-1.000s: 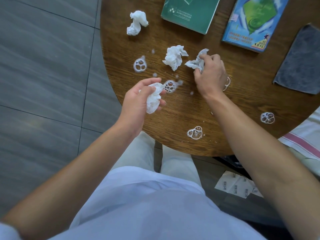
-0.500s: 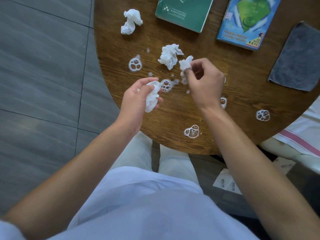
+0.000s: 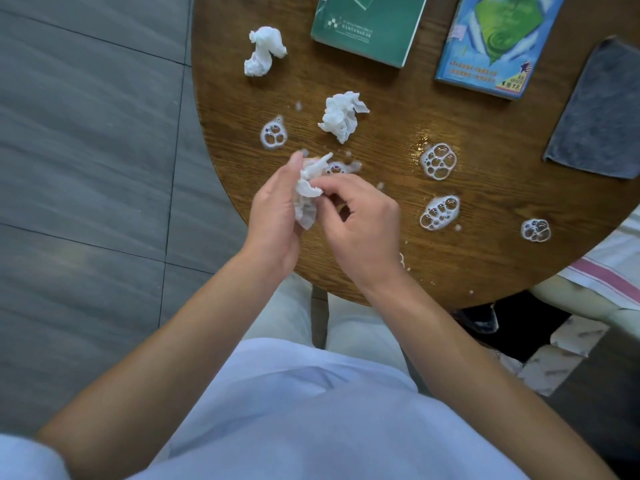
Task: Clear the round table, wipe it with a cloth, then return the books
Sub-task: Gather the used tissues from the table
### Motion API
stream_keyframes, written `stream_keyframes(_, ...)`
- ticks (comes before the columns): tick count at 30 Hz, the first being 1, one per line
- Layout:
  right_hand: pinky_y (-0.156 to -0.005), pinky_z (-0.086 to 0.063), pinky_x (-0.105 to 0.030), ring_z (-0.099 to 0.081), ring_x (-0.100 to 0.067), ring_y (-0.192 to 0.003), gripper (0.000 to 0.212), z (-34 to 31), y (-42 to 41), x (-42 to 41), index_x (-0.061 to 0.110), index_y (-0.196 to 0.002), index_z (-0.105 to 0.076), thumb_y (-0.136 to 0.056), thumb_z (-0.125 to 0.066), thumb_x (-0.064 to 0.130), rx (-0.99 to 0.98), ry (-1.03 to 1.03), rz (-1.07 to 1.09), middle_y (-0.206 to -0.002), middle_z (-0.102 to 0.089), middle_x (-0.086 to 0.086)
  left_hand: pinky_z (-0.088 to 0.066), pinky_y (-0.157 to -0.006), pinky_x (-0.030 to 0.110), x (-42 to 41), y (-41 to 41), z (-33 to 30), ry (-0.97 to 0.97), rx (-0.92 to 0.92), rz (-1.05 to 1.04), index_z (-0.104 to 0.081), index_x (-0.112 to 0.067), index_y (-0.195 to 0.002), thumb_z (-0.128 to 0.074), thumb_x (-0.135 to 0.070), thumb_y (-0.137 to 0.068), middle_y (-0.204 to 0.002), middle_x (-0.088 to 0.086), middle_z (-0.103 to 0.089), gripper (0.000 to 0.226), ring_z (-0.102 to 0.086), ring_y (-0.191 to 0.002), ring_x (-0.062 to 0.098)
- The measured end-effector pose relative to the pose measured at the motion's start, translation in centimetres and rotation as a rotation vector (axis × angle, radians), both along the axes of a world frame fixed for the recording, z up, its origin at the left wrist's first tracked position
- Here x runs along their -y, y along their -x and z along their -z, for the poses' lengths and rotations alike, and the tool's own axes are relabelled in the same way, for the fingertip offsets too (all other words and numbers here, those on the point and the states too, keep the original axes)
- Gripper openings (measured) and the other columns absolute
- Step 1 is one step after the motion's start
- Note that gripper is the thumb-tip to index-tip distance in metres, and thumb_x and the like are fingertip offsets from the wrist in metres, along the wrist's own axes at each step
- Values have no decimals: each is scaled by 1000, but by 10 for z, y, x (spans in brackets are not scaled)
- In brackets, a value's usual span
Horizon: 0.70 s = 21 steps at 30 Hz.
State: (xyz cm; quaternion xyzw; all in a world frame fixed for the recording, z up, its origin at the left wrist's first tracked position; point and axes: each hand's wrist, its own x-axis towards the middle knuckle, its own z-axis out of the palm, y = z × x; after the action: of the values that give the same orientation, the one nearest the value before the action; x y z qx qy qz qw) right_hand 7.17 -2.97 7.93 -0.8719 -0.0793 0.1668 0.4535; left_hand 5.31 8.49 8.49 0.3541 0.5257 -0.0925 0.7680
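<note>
A round wooden table (image 3: pixel 485 258) carries two loose crumpled tissues, one at the far left (image 3: pixel 264 50) and one in the middle (image 3: pixel 342 116). My left hand (image 3: pixel 273 216) cups a wad of white tissues (image 3: pixel 306 195) over the table's near left edge. My right hand (image 3: pixel 360 216) meets it, fingertips pinching the same wad. A green book (image 3: pixel 367 26) and a blue book (image 3: pixel 495 43) lie at the far side. A grey cloth (image 3: pixel 599 112) lies flat at the right. Several foamy bubble patches, such as one (image 3: pixel 439 161), dot the wood.
Grey floor tiles (image 3: pixel 86 168) fill the left side. A striped white and pink fabric (image 3: pixel 609 278) sits beyond the table's right edge. Paper packets (image 3: pixel 554 358) lie on the floor below the table. My white trousers and light shirt fill the lower part.
My right hand lifted a tissue off the table and carried it left to my left hand, where both hands now hold the tissues together. A bubble patch it covered is exposed.
</note>
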Motion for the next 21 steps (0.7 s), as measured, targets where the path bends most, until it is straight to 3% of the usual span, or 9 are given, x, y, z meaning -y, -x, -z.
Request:
stream_keyframes(2,-82,-56,-33,-69,-14,-93,23,2,3,-3,22,-104,-82,-89,-67,12,67,68,-72,-108,-79,10,-58,-87,33,-1,-1,0,-16,21,3,-74,-15,-106,-64,-37,-101,-98,2,-75,24,-72,-91,17)
stream_keyframes(5,-75,-50,-31,-57,-17,-87,20,4,6,-6,26,-100,-83,-88,-68,19,135,141,-131,-106,-78,14,-55,-98,37,-2,-4,2,-6,3,-7,-74,-17,-105,-69,-37,-97,-108,3,-73,22,-70,-100,19)
stream_keyframes(9,-79,-52,-42,-57,-23,-94,18,3,5,-8,23,-97,-82,-87,-67,19,165,166,-134,-104,-73,4,-59,-86,31,-4,-5,5,114,10,-118,-72,-13,-107,-68,-23,-99,-105,10,-71,14,-71,-91,20)
stream_keyframes(13,-84,-50,-46,-59,-25,-101,14,-6,-4,-10,21,-95,-78,-84,-71,18,163,163,-146,-106,-70,1,-54,-90,36,-7,-2,9,119,-3,-119,-71,-12,-110,-68,-19,-99,-104,11,-69,13,-65,-96,23)
stream_keyframes(15,-88,-50,-43,-59,-23,-104,12,-8,-16,-10,20,-97,-77,-86,-73,23,158,162,-127,-108,-69,3,-51,-87,35,-10,-1,11,111,-17,-102,-72,-14,-109,-68,-20,-99,-103,8,-70,12,-65,-92,20)
stream_keyframes(17,-92,-48,-34,-58,-19,-108,16,-5,-34,-8,19,-101,-75,-89,-72,29,146,181,-114,-110,-67,3,-55,-74,29,-15,-1,13,104,-23,-89,-72,-13,-109,-66,-20,-100,-100,5,-71,12,-66,-83,15)
stream_keyframes(21,-87,-37,-19,-56,-16,-111,29,18,-75,-9,19,-117,-70,-90,-67,32,104,288,-102,-121,-64,1,-54,-63,26,-28,0,17,76,-53,-73,-72,-9,-115,-70,-18,-98,-109,9,-68,19,-64,-78,15)
